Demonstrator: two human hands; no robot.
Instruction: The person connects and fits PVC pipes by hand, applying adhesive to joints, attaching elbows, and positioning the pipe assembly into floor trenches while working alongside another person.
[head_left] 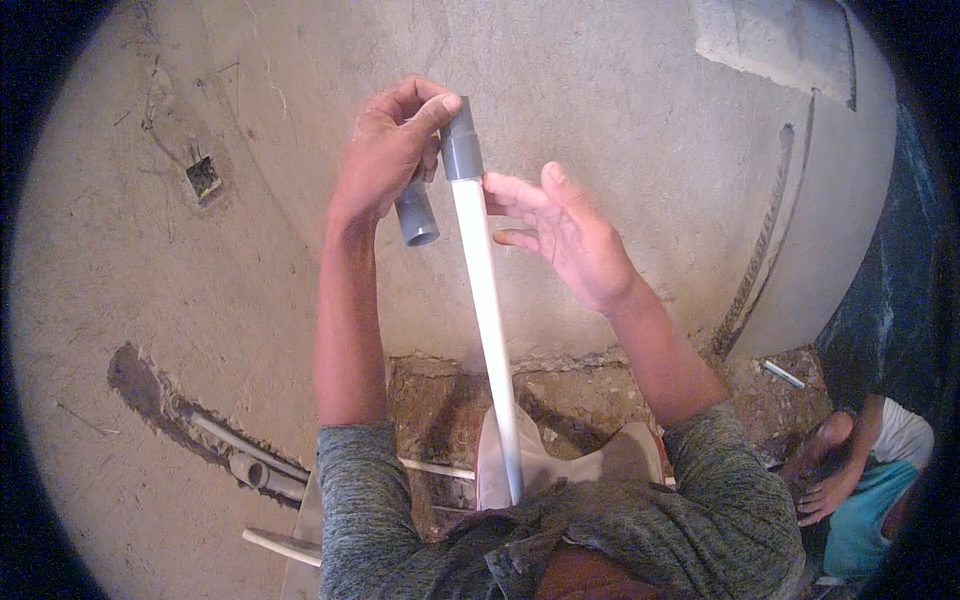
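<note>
before the wall (600, 110), the left fingers (432, 112) gripped the grey fitting (462, 155) atop the pipe (485, 300), while the right fingers (515, 190) spread loose beside it, and keeping both parts aligned seemed wise.

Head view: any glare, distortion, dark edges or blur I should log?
In the head view, the white pipe is washed out along much of its length; the corners are black around the fisheye circle; the wall groove bows, likely lens distortion at least partly; the right hand looks slightly soft, perhaps motion blur.
</note>
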